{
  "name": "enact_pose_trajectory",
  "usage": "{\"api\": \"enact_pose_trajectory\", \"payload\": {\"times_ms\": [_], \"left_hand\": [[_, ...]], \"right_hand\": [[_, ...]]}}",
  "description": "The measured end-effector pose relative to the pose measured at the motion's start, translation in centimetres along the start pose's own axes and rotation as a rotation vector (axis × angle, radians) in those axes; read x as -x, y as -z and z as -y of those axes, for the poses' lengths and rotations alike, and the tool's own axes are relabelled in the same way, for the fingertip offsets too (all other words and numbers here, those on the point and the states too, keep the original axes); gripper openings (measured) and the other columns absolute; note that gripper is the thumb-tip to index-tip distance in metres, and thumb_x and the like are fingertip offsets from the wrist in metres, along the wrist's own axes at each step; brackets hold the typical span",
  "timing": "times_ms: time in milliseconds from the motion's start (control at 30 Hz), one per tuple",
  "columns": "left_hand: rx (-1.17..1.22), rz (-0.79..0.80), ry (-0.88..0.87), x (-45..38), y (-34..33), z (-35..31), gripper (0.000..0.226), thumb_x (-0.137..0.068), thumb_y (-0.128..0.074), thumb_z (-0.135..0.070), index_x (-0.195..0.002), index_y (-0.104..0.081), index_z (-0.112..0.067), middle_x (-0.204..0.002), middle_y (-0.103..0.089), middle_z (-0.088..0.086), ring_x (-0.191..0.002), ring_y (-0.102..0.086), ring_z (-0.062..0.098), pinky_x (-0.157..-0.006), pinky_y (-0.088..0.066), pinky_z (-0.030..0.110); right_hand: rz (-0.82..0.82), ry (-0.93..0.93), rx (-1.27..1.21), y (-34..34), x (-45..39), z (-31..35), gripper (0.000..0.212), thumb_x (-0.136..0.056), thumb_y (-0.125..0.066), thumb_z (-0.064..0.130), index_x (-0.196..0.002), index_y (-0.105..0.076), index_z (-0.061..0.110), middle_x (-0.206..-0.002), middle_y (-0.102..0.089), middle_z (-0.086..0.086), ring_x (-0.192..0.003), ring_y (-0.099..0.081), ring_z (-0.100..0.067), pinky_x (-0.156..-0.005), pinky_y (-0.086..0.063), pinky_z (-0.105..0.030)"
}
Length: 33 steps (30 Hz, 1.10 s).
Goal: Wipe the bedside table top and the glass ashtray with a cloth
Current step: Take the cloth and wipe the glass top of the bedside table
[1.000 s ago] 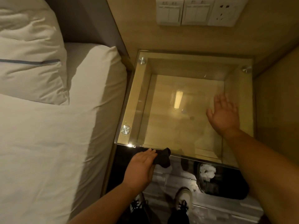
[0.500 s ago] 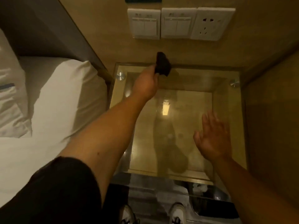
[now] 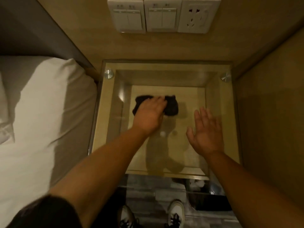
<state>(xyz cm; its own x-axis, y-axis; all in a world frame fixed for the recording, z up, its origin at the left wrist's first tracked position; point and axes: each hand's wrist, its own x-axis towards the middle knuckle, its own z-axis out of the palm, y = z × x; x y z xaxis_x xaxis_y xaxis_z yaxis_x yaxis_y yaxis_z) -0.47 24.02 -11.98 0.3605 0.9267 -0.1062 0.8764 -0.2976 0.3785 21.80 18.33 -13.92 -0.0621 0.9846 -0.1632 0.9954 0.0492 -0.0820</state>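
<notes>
The bedside table has a clear glass top [image 3: 218,102] on a pale wooden box, held by round metal studs at the corners. A dark cloth [image 3: 171,106] lies flat on the middle of the glass. My left hand [image 3: 150,115] presses down on the cloth, palm flat, covering its centre. My right hand [image 3: 206,130] hovers flat over the right half of the glass with fingers spread, holding nothing. No ashtray is visible on the table.
A bed with white sheets [image 3: 41,112] borders the table on the left. Two light switches and a socket [image 3: 164,14] sit on the wall behind. A wooden panel [image 3: 271,112] closes the right side. A dark bin [image 3: 209,195] and my shoes are on the floor below.
My left hand carried the cloth from the table's front edge up toward the back wall, then down onto the middle of the glass. My right hand stayed open over the right side.
</notes>
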Motion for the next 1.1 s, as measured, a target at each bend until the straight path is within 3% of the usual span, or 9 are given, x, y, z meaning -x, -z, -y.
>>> {"api": "enact_pose_trajectory", "payload": {"times_ms": [233,500,567,633,733,800,867,1000,1100], "left_hand": [[0.021,0.079,-0.009,18.3,-4.6,-6.7,0.062,-0.079,-0.068,-0.019,-0.137,-0.045,-0.018,-0.146,-0.044,0.004,-0.137,-0.035,0.022,-0.11,-0.031,0.046],[0.037,0.112,-0.056,25.2,-5.3,-10.1,0.053,-0.073,-0.072,-0.009,-0.124,-0.061,-0.015,-0.135,-0.056,0.005,-0.128,-0.049,0.024,-0.104,-0.042,0.045],[0.225,0.161,0.051,26.2,-4.6,-10.5,0.042,-0.082,-0.064,-0.011,-0.123,-0.059,-0.021,-0.125,-0.063,0.002,-0.119,-0.056,0.023,-0.1,-0.045,0.039],[0.485,0.161,0.282,26.5,-3.4,-10.8,0.033,-0.093,-0.053,-0.018,-0.124,-0.055,-0.031,-0.114,-0.065,-0.005,-0.107,-0.058,0.014,-0.091,-0.047,0.029],[0.647,0.038,0.462,23.6,-1.0,-10.4,0.03,-0.098,-0.047,-0.022,-0.126,-0.054,-0.031,-0.103,-0.065,-0.009,-0.096,-0.062,0.01,-0.075,-0.046,0.018],[0.662,-0.073,0.431,19.4,0.9,-9.6,0.028,-0.099,-0.045,-0.025,-0.125,-0.053,-0.029,-0.098,-0.064,-0.01,-0.089,-0.062,0.008,-0.068,-0.044,0.015],[0.624,-0.165,0.371,13.6,2.6,-8.6,0.029,-0.098,-0.044,-0.025,-0.125,-0.054,-0.024,-0.098,-0.065,-0.006,-0.086,-0.061,0.012,-0.065,-0.042,0.022],[0.425,-0.267,0.271,-0.1,4.3,-6.3,0.03,-0.098,-0.043,-0.023,-0.125,-0.055,-0.015,-0.109,-0.066,0.007,-0.093,-0.061,0.021,-0.07,-0.04,0.026],[0.296,-0.17,0.177,-9.5,4.6,-4.7,0.033,-0.099,-0.041,-0.022,-0.13,-0.051,-0.015,-0.12,-0.062,0.009,-0.105,-0.058,0.023,-0.08,-0.044,0.028]], "right_hand": [[0.016,0.024,-0.026,0.6,0.2,0.1,0.063,-0.092,-0.018,0.039,-0.15,-0.021,0.014,-0.159,-0.017,-0.01,-0.147,-0.011,-0.025,-0.117,-0.005,-0.044],[0.029,0.057,-0.214,1.5,0.2,-0.5,0.052,-0.099,-0.03,0.028,-0.149,-0.027,0.012,-0.159,-0.019,-0.01,-0.147,-0.011,-0.024,-0.119,-0.006,-0.043],[0.008,0.054,-0.241,2.1,0.7,-1.5,0.051,-0.099,-0.031,0.028,-0.148,-0.029,0.011,-0.157,-0.023,-0.011,-0.146,-0.015,-0.025,-0.119,-0.01,-0.043],[0.003,0.02,-0.176,2.3,1.8,-3.0,0.053,-0.099,-0.029,0.031,-0.148,-0.027,0.01,-0.156,-0.024,-0.014,-0.146,-0.016,-0.028,-0.118,-0.013,-0.046],[0.066,0.011,-0.069,1.6,3.2,-4.7,0.059,-0.098,-0.019,0.038,-0.149,-0.021,0.011,-0.158,-0.019,-0.015,-0.146,-0.011,-0.029,-0.119,-0.011,-0.048],[0.074,0.007,-0.049,1.1,3.2,-4.9,0.062,-0.095,-0.013,0.042,-0.15,-0.016,0.013,-0.159,-0.016,-0.013,-0.147,-0.008,-0.027,-0.119,-0.008,-0.046],[0.065,0.001,-0.037,0.8,3.1,-4.9,0.063,-0.095,-0.013,0.043,-0.15,-0.016,0.013,-0.159,-0.016,-0.012,-0.147,-0.008,-0.026,-0.119,-0.008,-0.045],[0.063,0.0,-0.022,0.6,2.9,-5.0,0.064,-0.094,-0.017,0.043,-0.15,-0.016,0.012,-0.158,-0.02,-0.013,-0.146,-0.011,-0.027,-0.118,-0.009,-0.046],[0.054,0.002,-0.005,0.5,2.7,-5.0,0.064,-0.092,-0.021,0.041,-0.149,-0.019,0.011,-0.157,-0.023,-0.014,-0.145,-0.015,-0.028,-0.118,-0.013,-0.046]]}}
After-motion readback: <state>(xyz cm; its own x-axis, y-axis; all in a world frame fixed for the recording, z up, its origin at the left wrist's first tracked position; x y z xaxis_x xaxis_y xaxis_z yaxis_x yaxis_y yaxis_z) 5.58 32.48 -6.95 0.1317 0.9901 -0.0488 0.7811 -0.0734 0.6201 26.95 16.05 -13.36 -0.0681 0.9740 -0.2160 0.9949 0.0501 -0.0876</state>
